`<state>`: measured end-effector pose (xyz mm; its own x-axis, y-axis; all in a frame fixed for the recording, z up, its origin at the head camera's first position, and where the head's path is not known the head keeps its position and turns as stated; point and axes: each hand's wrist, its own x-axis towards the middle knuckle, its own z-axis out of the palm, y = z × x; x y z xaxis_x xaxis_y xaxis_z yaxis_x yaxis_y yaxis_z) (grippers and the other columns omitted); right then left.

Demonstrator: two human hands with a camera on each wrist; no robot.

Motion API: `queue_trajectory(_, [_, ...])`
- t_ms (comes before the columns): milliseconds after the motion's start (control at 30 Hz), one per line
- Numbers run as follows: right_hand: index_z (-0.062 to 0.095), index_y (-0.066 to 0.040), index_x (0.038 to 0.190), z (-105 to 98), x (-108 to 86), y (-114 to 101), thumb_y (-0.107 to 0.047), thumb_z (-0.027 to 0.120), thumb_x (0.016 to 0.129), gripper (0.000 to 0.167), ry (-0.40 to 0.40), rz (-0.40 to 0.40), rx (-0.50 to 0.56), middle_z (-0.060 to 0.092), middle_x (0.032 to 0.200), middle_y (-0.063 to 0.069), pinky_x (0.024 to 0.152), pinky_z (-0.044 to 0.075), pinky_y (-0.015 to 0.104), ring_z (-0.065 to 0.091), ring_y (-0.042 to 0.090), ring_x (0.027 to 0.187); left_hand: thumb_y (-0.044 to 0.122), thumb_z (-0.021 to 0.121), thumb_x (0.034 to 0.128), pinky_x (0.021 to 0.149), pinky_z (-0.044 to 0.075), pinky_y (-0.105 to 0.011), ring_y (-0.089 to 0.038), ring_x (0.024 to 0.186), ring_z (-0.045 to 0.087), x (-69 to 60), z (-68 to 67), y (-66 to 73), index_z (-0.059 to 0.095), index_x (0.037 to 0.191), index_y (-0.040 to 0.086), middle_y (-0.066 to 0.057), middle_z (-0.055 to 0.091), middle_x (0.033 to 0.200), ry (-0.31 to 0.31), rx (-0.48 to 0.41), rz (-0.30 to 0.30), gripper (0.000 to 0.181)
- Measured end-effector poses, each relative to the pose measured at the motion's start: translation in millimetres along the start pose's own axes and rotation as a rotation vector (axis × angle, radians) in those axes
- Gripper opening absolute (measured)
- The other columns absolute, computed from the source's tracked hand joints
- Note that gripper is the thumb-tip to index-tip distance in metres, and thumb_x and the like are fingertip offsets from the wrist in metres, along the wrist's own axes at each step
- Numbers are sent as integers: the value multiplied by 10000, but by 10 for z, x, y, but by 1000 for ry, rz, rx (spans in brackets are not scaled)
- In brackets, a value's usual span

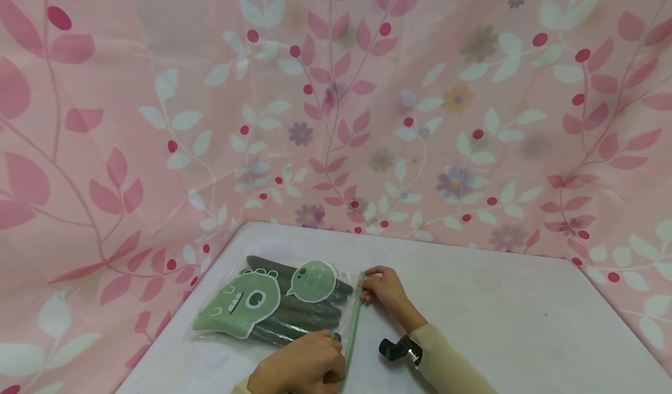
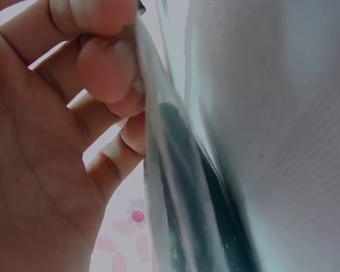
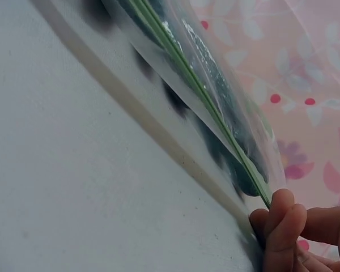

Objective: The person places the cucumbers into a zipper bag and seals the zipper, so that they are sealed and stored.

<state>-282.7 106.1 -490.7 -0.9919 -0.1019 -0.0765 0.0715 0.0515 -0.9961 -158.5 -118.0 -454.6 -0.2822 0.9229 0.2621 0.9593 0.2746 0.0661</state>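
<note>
A clear zip bag [image 1: 238, 312] with a green cartoon monster print lies on the white table. Inside it are several long dark green cucumbers [image 1: 328, 314], side by side. A green zip strip [image 1: 354, 318] runs along the bag's right edge. My right hand [image 1: 387, 292] pinches the far end of that strip between thumb and fingers, which the right wrist view shows close up. At the near end, my left hand [image 1: 304, 362] grips the edge with curled fingers. In the left wrist view, fingertips [image 2: 107, 68] press against the clear plastic.
A black wrist camera [image 1: 401, 349] sits on the right sleeve. The white tabletop [image 1: 504, 312] stretches to the right of the bag. Pink floral cloth [image 1: 357, 119] hangs behind and along both sides of the table.
</note>
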Motion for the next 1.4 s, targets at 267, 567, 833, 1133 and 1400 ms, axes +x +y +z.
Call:
queue_trajectory(267, [561, 117, 1212, -2, 43, -7, 38, 722, 914, 347, 22, 16, -29, 675, 654, 124, 486, 504, 235, 610, 143, 499, 189, 807, 770, 685, 261, -100, 102, 616, 279, -18, 17, 6, 538, 602, 304, 222, 332, 632, 11, 11, 16, 337])
queue_trajectory(567, [554, 131, 1237, -54, 111, 0, 31, 719, 920, 372, 33, 0, -36, 674, 668, 118, 492, 509, 240, 617, 149, 516, 202, 802, 760, 669, 257, -101, 87, 605, 272, 4, 24, -2, 538, 601, 305, 222, 327, 641, -5, 30, -2, 325])
queue_trajectory(833, [560, 115, 1264, -60, 150, -16, 9, 710, 940, 373, 37, 13, -70, 679, 676, 116, 499, 508, 241, 611, 150, 517, 193, 802, 772, 676, 255, -105, 89, 609, 277, -1, 33, -8, 546, 608, 302, 219, 323, 628, -6, 14, 5, 323])
queue_trajectory(1133, [559, 117, 1260, -99, 166, -30, -9, 716, 945, 374, 49, 15, -81, 682, 689, 116, 507, 506, 237, 608, 144, 525, 196, 801, 759, 673, 249, -127, 88, 611, 287, 27, 51, 7, 540, 602, 300, 211, 322, 628, 16, 19, 11, 322])
queue_trajectory(1400, [590, 124, 1154, -235, 83, -50, -41, 656, 992, 240, 56, -10, -54, 737, 851, 214, 541, 558, 272, 665, 180, 572, 201, 807, 770, 659, 277, -140, 71, 613, 337, 60, 54, 33, 601, 619, 302, 208, 351, 612, 35, 44, 5, 275])
